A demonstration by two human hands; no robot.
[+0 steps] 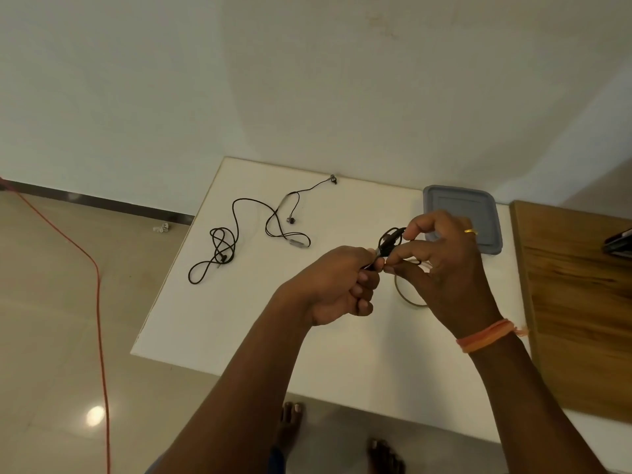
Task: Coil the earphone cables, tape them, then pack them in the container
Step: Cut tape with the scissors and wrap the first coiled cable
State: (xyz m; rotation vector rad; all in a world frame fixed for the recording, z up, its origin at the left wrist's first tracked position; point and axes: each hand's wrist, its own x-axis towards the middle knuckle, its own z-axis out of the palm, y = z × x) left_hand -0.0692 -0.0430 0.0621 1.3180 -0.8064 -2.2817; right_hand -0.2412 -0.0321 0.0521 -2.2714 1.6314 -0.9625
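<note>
A small black coiled earphone cable [390,242] was pinched between the fingers [396,255] of the right hand [444,265] and gripped at its lower end by the curled fingers of the left hand [338,285], both held above the white desk [239,319]. A gold ring [470,231] was worn on the right hand and an orange thread band [487,335] on its wrist. A roll of tape [408,292] lay on the desk beneath the right hand. A grey-blue container [478,203], lid on, sat just behind the hands. A second black earphone [246,230] was spread loose on the desk to the left, well apart. A wooden surface [578,302] adjoined the desk on the right, and an orange cord [99,302] crossed the floor.
</note>
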